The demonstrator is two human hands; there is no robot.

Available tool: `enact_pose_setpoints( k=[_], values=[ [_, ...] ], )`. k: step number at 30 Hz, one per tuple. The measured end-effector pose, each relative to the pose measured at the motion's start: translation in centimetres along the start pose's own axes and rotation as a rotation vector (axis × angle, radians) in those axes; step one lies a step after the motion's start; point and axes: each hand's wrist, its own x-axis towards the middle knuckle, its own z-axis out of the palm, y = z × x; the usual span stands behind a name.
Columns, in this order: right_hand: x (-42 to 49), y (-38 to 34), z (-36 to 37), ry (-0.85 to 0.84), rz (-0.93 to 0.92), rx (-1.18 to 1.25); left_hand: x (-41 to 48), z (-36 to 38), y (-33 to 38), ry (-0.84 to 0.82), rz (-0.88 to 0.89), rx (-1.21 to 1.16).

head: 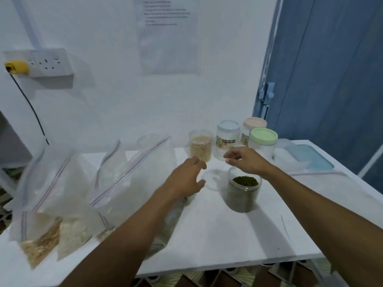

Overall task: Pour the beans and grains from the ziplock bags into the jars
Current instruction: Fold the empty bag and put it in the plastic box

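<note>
Judging from how things lie, the pouring is partly done and a good share is left; two jars stand uncapped and filled near the middle of the frame, the jar of green beans [241, 197] nearest the camera and the jar of pale beans [200, 151] behind it toward the wall; a round clear lid [212, 180] seems to lie flat on the tabletop [228, 235] between them, so capping looks like the step in hand; the left hand [184, 180] reaches toward that lid with fingers spread and loosely bent, grasping nothing; the right hand [246, 160] hangs just above the green beans' jar, fingers loosely curled, and nothing shows in it; right of the pale beans, the blue-lidded jar [227, 141] and the green-lidded jar [262, 139] are capped and look empty, while the pink-lidded jar [254, 123] is mostly hidden behind them, its contents unclear; at lower left, the bag of brown grain [39, 243] and the bag of white grain [72, 230] stand unpoured, and a third bag [132, 183] beside them holds a little at its bottom corner; a flat bag [317, 177] at the right edge looks emptied.
</note>
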Motion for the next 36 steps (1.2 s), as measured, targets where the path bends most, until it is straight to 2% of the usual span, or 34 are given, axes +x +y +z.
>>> enact_pose_setpoints(
  k=[3,6,9,13,17,19,21,26,29,31,34,36],
  values=[
    [-1.4,3.1,-0.8,0.054,0.005,0.058,2.7,4.7,0.2,-0.148,-0.150,-0.119],
    [-2.9,5.8,-1.2,-0.062,0.066,0.371,3.8,8.1,0.1,-0.156,-0.327,-0.227],
    [-4.1,8.1,-0.9,-0.203,0.066,0.582,4.7,10.1,0.1,-0.109,-0.396,-0.279],
    [-4.7,10.7,0.4,-0.282,0.071,0.720,5.0,11.6,0.0,-0.022,-0.412,-0.318],
    [-5.3,11.6,2.0,-0.302,0.083,0.789,4.5,11.5,-0.2,0.184,-0.466,-0.487],
    [-5.5,11.3,3.1,-0.242,0.093,0.870,4.2,10.9,-0.2,0.299,-0.454,-0.624],
    [-5.6,11.1,4.2,-0.149,0.092,0.907,4.1,9.9,-0.3,0.343,-0.412,-0.750],
    [-6.1,10.5,5.2,0.027,0.091,0.779,4.1,6.0,-0.5,0.257,-0.279,-0.837],
    [-5.9,10.5,5.8,0.057,0.078,0.800,4.5,3.7,0.4,0.232,-0.216,-0.825],
    [-5.8,10.4,6.4,0.059,0.101,0.910,5.2,2.8,2.2,0.144,-0.173,-0.801],
    [-5.7,10.4,7.1,0.079,0.131,0.964,6.2,3.3,5.2,-0.008,-0.113,-0.628],
    [-5.8,10.4,7.1,0.099,0.108,0.922,6.7,4.1,6.6,-0.009,-0.108,-0.521]
  ],
)
